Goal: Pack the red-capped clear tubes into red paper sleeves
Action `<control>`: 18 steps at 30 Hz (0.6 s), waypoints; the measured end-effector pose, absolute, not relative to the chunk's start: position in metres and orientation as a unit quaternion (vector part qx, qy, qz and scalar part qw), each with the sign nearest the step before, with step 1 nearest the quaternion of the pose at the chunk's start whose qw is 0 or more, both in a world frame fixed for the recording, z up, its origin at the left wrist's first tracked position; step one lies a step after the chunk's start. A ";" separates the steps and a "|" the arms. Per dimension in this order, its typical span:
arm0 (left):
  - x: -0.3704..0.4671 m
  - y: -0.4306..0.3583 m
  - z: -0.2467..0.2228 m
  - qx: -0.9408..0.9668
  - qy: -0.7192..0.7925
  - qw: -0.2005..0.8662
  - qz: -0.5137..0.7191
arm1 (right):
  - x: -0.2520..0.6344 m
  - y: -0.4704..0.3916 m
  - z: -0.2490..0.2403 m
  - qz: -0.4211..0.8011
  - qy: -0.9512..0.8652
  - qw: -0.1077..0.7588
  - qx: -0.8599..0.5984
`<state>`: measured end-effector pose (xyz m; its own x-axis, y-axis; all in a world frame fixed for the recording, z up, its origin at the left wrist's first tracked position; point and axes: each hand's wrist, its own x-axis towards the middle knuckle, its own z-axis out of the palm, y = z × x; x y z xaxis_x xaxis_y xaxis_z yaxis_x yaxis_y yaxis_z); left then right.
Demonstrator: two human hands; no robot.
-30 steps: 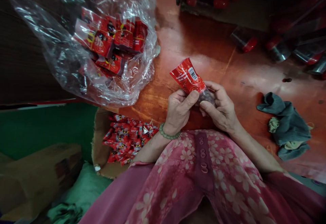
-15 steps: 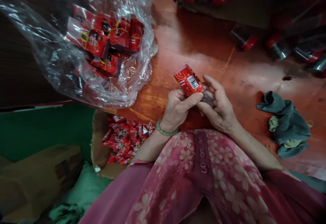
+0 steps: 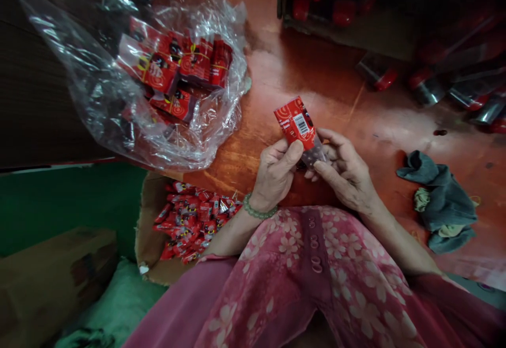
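Between my two hands is a small red plastic packet (image 3: 297, 121) with a white barcode label; its lower end is clear and looks dark. My left hand (image 3: 274, 174) pinches its left edge, thumb on top. At the clear lower end, my right hand (image 3: 346, 171) grips with its thumb on top and its fingers partly hidden beneath. Whether anything lies inside the packet I cannot tell. On the left, a clear plastic bag (image 3: 221, 142) holds bundles of similar red packets (image 3: 158, 68), tied with yellow bands.
An open cardboard box (image 3: 148, 232) at lower left holds many filled red packets (image 3: 193, 221). A dark grey cloth (image 3: 446, 200) lies on the table (image 3: 261, 74) at right. Clear jars with red lids (image 3: 379, 71) lie at upper right beside a dark box with red things in it.
The packet is now flatter and more upright, showing more of its clear lower end. My right hand has shifted slightly right and down. The view has moved a little.
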<state>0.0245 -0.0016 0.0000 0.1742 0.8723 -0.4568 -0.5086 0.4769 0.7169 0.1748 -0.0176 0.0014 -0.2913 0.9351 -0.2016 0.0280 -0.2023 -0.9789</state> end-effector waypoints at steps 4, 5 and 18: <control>0.029 -0.008 -0.005 0.219 0.446 0.734 0.464 | 0.177 -0.022 -0.001 0.594 -0.506 0.413 -0.470; 0.030 -0.010 -0.005 0.223 0.449 0.732 0.461 | 0.178 -0.022 -0.001 0.584 -0.510 0.413 -0.478; 0.036 -0.014 0.005 0.194 0.376 0.763 0.488 | 0.174 -0.021 -0.003 0.522 -0.529 0.489 -0.457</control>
